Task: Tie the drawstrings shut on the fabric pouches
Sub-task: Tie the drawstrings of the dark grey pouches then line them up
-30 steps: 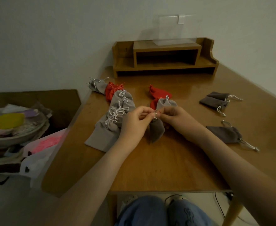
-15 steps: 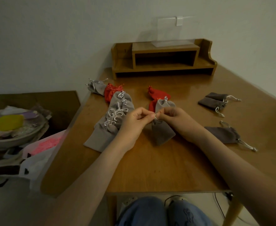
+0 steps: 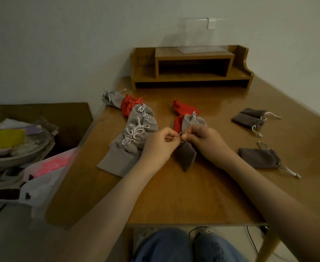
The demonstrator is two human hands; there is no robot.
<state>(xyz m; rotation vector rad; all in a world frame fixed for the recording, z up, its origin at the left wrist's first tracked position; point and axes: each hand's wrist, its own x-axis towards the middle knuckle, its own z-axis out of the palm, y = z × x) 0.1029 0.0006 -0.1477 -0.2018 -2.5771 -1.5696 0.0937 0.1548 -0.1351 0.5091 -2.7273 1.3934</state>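
1. Hands meet mid-table: L hand [image 3: 161, 142] & R hand [image 3: 204, 140], fingertips nearly touching. Both have fingers curled and pinch the white drawstring [image 3: 180, 138] at the neck of a dark grey pouch [image 3: 186, 157].
2. That pouch sits just below the pinch, body pointing toward the person, lower end on the table [image 3: 174, 195].
3. Knot is hidden between the fingers; can't tell if it's tied.
4. Just behind the grip: light grey pouch [image 3: 193, 121], neck gathered, w/ a bit of red fabric beside its left edge. Red pouch [image 3: 185, 107] lies further back.
5. Left of the grip, right by the L hand: row of light grey pouches [image 3: 136, 133], overlapping, white cords in bows. At the row's far end are another red pouch [image 3: 129, 105] & one more grey one.
6. Right of the grip, well apart: single dark pouch [image 3: 257, 157], cords trailing loose. Further back on the right is a pair of dark pouches [image 3: 249, 118], lying together, cords loose.
7. Far behind the grip, at the wall: wooden shelf unit [image 3: 193, 67].
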